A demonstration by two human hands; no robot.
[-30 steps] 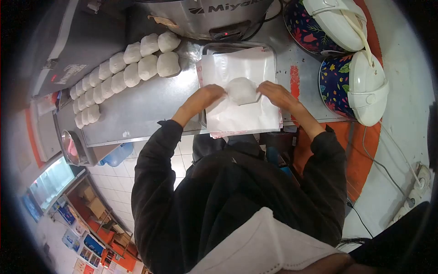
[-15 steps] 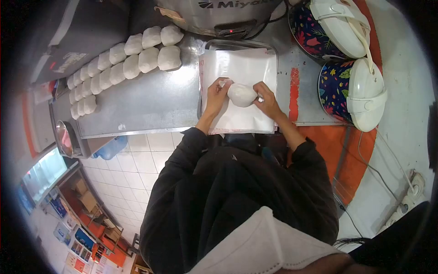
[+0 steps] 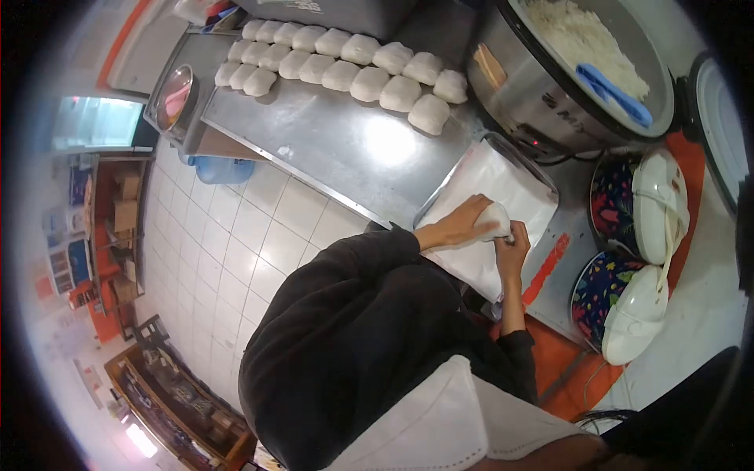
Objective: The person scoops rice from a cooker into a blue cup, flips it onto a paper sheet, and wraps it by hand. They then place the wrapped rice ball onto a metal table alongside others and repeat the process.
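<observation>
A white paper-wrapped rice parcel [image 3: 495, 218] is held between my two hands, above the sheets of white paper [image 3: 514, 179] stacked on a metal tray [image 3: 547, 179]. My left hand [image 3: 463, 221] is closed against the parcel's left side, fingers along it. On the near right, my right hand [image 3: 512, 245] pinches the parcel's lower end, where the paper is gathered. Part of the parcel is hidden behind the fingers. Several similar wrapped parcels [image 3: 338, 76] sit in rows along the back of the steel table [image 3: 345, 149].
A large rice cooker [image 3: 542, 94] stands open behind the tray, with white rice [image 3: 585, 47] and a blue scoop [image 3: 613, 96] inside. Two patterned pots with white lids [image 3: 632, 314] stand at the right. A metal bowl [image 3: 174, 98] is at the far left.
My view has swung, bringing the open cooker and more of the rows into sight. The parcel was lying sideways, held at both ends; now it is tilted up, my hands closer together.
</observation>
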